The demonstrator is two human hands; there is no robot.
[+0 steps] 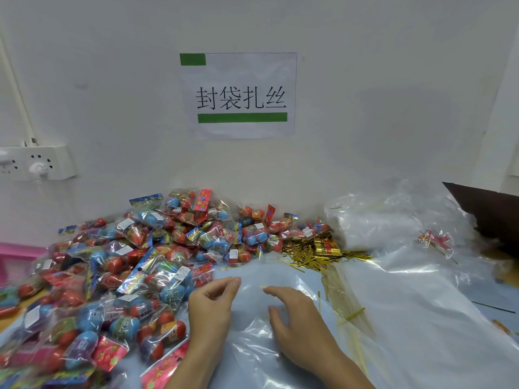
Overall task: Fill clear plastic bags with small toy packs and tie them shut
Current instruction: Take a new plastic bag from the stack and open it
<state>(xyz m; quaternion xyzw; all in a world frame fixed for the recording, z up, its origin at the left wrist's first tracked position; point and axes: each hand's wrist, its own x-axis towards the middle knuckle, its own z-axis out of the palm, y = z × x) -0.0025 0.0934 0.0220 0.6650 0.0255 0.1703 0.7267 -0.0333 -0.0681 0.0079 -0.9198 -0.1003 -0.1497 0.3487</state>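
A flat clear plastic bag (252, 321) lies on the table in front of me. My left hand (210, 307) pinches the bag's top edge between thumb and forefinger. My right hand (295, 324) rests on the bag beside it, fingers loosely bent, thumb and forefinger at the film near a short gold twist tie (264, 287). A big heap of small toy packs (134, 256), red and blue eggs in clear wrappers, covers the left half of the table. Loose gold twist ties (311, 254) lie in a pile behind the bag.
More clear bags (379, 220) are stacked at the back right, with a large plastic sheet (421, 304) spread over the right side. A dark cardboard flap (488, 211) juts in at far right. A pink tray (16, 254) sits at left. A socket strip (33, 162) hangs on the wall.
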